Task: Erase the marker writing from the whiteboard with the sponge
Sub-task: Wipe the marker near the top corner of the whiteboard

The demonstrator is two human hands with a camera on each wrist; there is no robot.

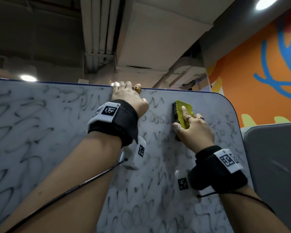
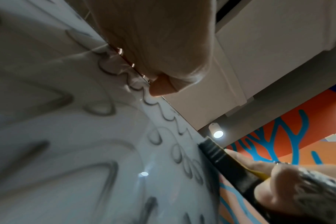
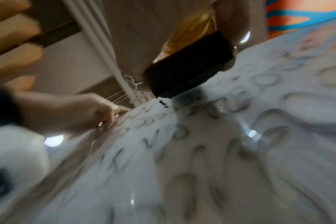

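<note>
My right hand (image 1: 194,126) holds the sponge (image 1: 183,113) flat against the whiteboard (image 1: 49,132), fingers spread over its yellow back and the thumb curled round its lower left edge. The dark scrubbing face lies against the board; from the left wrist view it shows as a black band (image 2: 224,163) touching the surface, with the yellow layer just behind it under my fingers. From the right wrist view the same dark face (image 3: 188,66) meets the board along its lower edge, though that picture is blurred. The sponge sits near the board's upper right corner, just below the top edge.

My left hand (image 1: 129,96) is to the left of the sponge, well clear of it. Its fingers are hooked over the board's top edge (image 1: 175,89), gripping it, with the thumb lying against the front face. A gold ring (image 1: 137,89) shows on one finger right at the edge.

Marker writing (image 1: 151,118) covers the board all round both grips: loops and zigzags between the two hands, more rows below my right wrist, and broad smeared scrawls far to the left of my left hand. Directly beside the sponge on its left a line of small loops is intact. To the right of my right hand, beyond the board's rounded corner, stands an orange wall with blue shapes (image 1: 267,73).
</note>
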